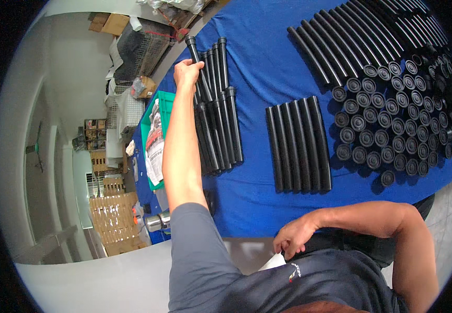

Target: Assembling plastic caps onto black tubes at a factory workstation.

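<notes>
Left hand (pixel 187 70), fingers curled around a black tube (pixel 194 57), sits at the 11 o'clock end of the tube stack (pixel 218 117) on the blue table cover (pixel 267 68). Lay the tube parallel to its neighbours, flared ends aligned. Right hand (pixel 294 237), at 6 o'clock, pinches a white scrap (pixel 274 262).

You have one view only, from the head camera, looking steeply down over your own chest and arms at the blue tabletop (pixel 267 68) just in front of you. The fisheye bends straight edges near the rim. At left, the view takes in the room's floor and stacked boxes (pixel 114 216).
</notes>
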A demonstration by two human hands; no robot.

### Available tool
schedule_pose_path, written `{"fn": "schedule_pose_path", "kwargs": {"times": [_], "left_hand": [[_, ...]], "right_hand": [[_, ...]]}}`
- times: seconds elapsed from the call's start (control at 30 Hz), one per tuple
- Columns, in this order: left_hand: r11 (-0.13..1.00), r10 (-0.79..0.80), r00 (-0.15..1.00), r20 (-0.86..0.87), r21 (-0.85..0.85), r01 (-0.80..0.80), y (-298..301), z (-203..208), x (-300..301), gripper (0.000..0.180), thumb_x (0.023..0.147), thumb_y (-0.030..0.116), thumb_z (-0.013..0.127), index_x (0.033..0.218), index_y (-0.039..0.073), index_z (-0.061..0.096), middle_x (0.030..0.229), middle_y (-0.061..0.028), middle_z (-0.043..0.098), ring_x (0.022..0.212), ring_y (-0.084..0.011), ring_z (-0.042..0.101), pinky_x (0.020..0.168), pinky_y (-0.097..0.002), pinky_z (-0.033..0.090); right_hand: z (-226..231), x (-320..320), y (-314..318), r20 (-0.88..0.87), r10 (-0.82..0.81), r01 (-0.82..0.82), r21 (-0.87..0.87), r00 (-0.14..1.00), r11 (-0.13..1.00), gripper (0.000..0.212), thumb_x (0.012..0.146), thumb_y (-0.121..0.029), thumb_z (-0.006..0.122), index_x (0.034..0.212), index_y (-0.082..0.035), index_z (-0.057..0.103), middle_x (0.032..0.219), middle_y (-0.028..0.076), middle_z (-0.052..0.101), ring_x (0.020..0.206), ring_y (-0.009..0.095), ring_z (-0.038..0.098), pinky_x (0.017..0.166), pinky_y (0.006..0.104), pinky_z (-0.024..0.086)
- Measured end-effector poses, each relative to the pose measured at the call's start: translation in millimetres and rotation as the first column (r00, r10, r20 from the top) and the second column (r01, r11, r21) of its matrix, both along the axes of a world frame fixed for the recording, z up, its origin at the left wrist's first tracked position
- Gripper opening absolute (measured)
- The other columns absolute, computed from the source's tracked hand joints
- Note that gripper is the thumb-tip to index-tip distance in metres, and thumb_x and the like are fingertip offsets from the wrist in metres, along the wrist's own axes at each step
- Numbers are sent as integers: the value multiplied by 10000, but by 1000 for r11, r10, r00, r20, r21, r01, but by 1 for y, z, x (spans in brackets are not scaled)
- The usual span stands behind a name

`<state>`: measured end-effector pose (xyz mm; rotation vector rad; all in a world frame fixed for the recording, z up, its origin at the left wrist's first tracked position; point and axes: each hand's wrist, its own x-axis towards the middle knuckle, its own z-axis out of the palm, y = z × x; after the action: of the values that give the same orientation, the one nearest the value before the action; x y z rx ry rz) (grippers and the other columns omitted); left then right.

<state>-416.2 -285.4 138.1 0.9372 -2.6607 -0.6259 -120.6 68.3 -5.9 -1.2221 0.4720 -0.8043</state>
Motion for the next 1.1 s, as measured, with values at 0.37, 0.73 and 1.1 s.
{"fn": "schedule_pose_path", "kwargs": {"times": [0.37, 0.73, 1.1], "left_hand": [[904, 136, 941, 309, -427, 10, -8, -62, -39, 338, 781, 152, 624, 1087, 39, 714, 1180, -236, 666, 1140, -367, 633, 985, -434, 504], [891, 147, 931, 333, -453, 21, -23, -64, -43, 387, 737, 234, 678, 1082, 60, 703, 1183, -219, 669, 1139, -375, 626, 992, -441, 486], [630, -360, 920, 156, -687, 363, 2, -73, -41, 474, 870, 359, 661, 1259, 93, 609, 1141, -191, 649, 1075, -393, 608, 948, -501, 480]], "right_hand": [[-17, 4, 0, -18, -135, 128, -209, 991, 970, 416, 822, -280, 644, 1116, 11, 608, 1127, 244, 653, 1073, 369, 622, 898, 445, 465], [-25, 3, 0, 177, -159, 211, -332, 971, 919, 469, 877, -236, 570, 1215, 88, 541, 1138, 276, 632, 1058, 378, 615, 892, 451, 460], [-22, 2, 0, 71, -167, 180, -254, 983, 950, 491, 819, -307, 647, 1151, 48, 576, 1143, 272, 641, 1100, 393, 616, 913, 457, 472]]}}
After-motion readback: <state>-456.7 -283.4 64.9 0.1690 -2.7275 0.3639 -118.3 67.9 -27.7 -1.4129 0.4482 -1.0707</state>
